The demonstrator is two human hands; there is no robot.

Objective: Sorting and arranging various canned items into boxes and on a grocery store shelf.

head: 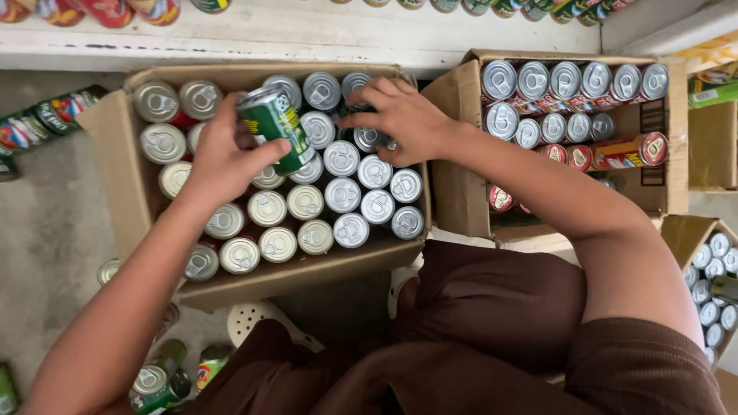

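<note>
Nearest to me, at the bottom of the frame, my brown-clad knees are bent over the floor, with a few loose cans [157,380] lying at lower left beside a white perforated sandal [257,317].

Just beyond sits the big cardboard box [115,165], centre-left, packed with upright tins showing silver pull-tab lids [342,194] in tight rows.

My left hand [219,157] is wrapped round a green can [271,123], thumb on the near side and fingers curled behind, holding it tilted above the box's upper middle. I'd judge it full and fairly heavy for its size: rigid metal, smooth printed wall, a bit slippery, so a grip round the mid-body like this one looks safest. The rim at top gives a ledge if the wall slides. It could dent if knocked against its neighbours, but it's hardly fragile.

My right hand [403,115] is spread over the tins at the box's upper right, fingers bent down onto a dark can top [367,138]; I can't tell whether it's truly gripping one or only pressing on it.

Farther right, a second carton [461,192] holds red-labelled tins [565,81], one row upright and a couple lying on their sides. A third box of silver lids [711,284] peeks in at the right edge.

Farthest off, along the top, a pale shelf edge [307,34] runs with more cans standing above it.
</note>
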